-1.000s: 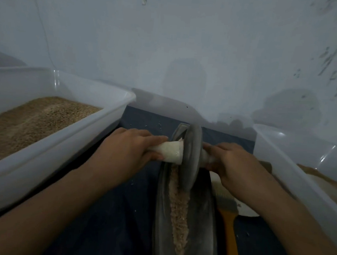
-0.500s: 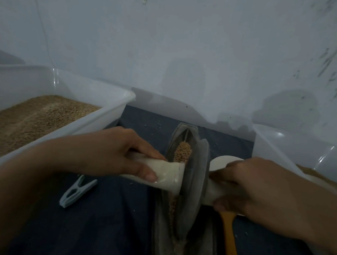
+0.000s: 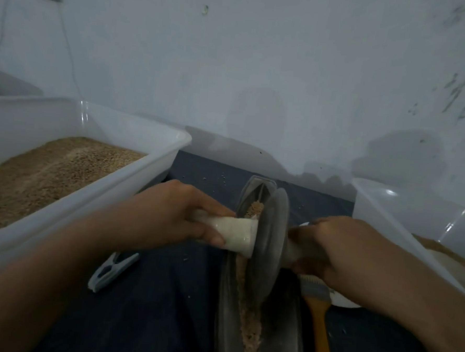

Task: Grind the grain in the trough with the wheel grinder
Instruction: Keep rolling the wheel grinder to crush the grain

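Head view: left hand point(image 3: 169, 215) and right hand point(image 3: 338, 250) each grip a handle of the wheel grinder point(image 3: 269, 246), seated mid-trough point(image 3: 284, 328). Grain point(image 3: 249, 332) looks partly crushed; whole kernels remain at the far end, so grinding is judged unfinished.

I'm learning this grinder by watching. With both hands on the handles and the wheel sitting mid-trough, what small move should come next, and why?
Probably roll the wheel back toward the body. Left hand and right hand grip its handles, and coarse grain lies along the near stretch of the trough.
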`<state>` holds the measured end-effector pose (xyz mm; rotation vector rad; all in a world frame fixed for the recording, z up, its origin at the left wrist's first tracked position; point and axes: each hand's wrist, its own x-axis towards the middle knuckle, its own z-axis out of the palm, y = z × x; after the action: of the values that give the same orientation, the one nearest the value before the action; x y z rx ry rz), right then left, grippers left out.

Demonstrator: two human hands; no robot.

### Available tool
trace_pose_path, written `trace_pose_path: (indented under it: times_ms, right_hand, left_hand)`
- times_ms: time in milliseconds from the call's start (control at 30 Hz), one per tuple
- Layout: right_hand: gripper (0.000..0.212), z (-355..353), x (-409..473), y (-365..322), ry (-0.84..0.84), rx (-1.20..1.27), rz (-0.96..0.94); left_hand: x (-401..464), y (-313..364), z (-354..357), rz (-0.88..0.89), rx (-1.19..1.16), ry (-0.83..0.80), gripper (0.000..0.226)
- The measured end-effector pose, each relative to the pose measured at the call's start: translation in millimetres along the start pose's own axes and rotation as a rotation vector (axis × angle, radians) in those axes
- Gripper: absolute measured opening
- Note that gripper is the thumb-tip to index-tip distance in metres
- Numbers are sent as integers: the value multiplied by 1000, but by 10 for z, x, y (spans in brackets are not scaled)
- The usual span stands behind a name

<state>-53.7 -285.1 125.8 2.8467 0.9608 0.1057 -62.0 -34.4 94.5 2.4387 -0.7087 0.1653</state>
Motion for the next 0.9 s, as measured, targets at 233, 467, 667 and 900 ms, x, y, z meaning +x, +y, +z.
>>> trace_pose_path:
  times_ms: [233,467,667,900]
  right_hand:
    - [34,-167,-225,-90,-104,96,-20]
    - [51,228,168,87,163,52,98]
    - [40,179,147,96,118,13,37]
    - [29,-181,-226,-80,-76,101,-91]
  left_hand:
    - [-81,117,-161,0,-174,-271,35]
    - [80,16,229,-134,386,235,45]
    - [96,-6,202,-7,357,239,45]
    - [-112,93,-210,-19,-201,-349,37]
